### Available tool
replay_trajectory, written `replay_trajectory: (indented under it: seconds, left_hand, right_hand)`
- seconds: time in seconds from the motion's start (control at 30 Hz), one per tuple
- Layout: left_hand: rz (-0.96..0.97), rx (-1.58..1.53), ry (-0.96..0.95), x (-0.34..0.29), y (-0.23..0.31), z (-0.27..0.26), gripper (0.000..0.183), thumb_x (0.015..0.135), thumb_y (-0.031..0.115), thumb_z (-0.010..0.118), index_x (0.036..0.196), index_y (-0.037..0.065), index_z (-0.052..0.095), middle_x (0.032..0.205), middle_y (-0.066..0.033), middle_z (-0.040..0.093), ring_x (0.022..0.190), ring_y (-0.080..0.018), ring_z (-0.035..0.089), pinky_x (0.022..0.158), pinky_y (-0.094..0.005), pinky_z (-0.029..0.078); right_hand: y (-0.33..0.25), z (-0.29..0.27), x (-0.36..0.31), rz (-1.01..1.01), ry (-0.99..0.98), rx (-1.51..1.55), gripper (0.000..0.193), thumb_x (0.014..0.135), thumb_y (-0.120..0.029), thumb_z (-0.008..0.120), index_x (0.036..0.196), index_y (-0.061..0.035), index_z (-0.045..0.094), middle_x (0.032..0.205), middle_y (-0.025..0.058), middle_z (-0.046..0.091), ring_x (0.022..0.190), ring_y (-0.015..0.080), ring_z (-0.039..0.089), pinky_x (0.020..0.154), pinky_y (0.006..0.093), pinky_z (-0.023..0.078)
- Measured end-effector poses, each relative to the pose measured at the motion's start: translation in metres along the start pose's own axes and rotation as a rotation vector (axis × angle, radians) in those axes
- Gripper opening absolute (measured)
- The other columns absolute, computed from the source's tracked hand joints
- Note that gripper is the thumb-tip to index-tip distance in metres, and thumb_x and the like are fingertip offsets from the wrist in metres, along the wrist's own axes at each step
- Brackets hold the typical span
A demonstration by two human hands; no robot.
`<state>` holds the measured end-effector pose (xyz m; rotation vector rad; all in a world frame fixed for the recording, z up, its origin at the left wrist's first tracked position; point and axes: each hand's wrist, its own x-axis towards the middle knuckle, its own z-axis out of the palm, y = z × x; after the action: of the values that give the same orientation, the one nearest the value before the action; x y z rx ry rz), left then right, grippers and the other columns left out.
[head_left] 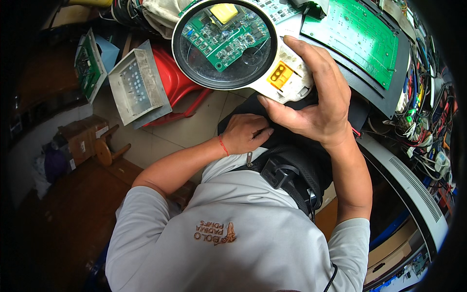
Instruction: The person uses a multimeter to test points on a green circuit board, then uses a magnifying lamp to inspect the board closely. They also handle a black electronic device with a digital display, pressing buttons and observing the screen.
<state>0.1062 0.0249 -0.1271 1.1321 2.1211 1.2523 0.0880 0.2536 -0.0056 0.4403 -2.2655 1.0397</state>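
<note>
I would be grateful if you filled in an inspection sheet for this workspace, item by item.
Surface: dark panel at upper right, under a large green circuit board.
Job's things: round magnifier with a white body; a smaller green board with a yellow component shows through its lens.
Clutter: grey tray tilted by a red stool.
Hands: right hand grips the magnifier's body; left hand is at the lap, nothing seen in it.
Cables: multicoloured tangle at right; dark bundle at top left.
Surroundings: tiled floor, cardboard box, small wooden stool.
</note>
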Motion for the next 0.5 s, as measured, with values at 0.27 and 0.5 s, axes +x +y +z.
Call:
replay_trajectory:
  seconds: [0.27,0.5]
  left_hand:
    - [0.003,0.011,0.0,-0.0007,-0.0004,-0.0004,0.02,0.094,0.022,0.077,0.083,0.007,0.068,0.076,-0.0107,0.067,0.071,-0.036,0.068,0.065,-0.0495,0.053]
    - [0.012,0.013,0.007,-0.0006,-0.0021,0.0013,0.021,0.094,0.022,0.077,0.083,0.007,0.068,0.075,-0.0102,0.066,0.07,-0.0358,0.068,0.064,-0.0496,0.053]
  right_hand:
    - [0.0006,0.0012,-0.0006,-0.021,0.005,-0.01,0.083,0.07,-0.018,0.097,0.14,0.011,0.062,0.129,0.0252,0.074,0.111,0.0369,0.075,0.098,0.0426,0.059]
    - [0.0007,0.0016,-0.0006,-0.011,0.009,-0.003,0.083,0.071,-0.018,0.097,0.14,0.011,0.062,0.128,0.0253,0.074,0.11,0.0367,0.075,0.097,0.0424,0.06]
